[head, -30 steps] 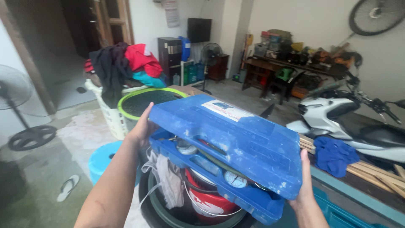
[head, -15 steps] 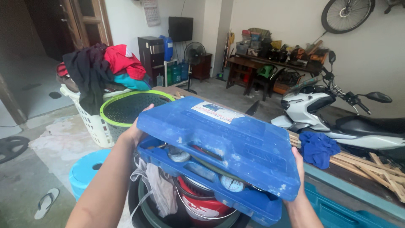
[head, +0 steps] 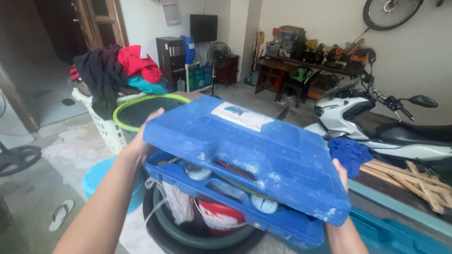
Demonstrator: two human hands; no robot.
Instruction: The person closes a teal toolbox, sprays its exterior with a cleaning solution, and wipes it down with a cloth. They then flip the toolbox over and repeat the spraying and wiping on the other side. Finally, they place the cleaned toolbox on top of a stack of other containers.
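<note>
Gripping the blue plastic case (head: 249, 155) at both ends, your left hand (head: 141, 141) closed on its upper-left corner and your right hand (head: 340, 176) on its lower-right edge; its long axis ran diagonally between them, lid ajar, frame centre.

Home garage: scooter (head: 376, 127), laundry basket (head: 101, 124)

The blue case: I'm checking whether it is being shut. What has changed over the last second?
The lid of the blue case has dropped a little, narrowing the gap. The left hand and right hand keep hold of its two ends.
</note>
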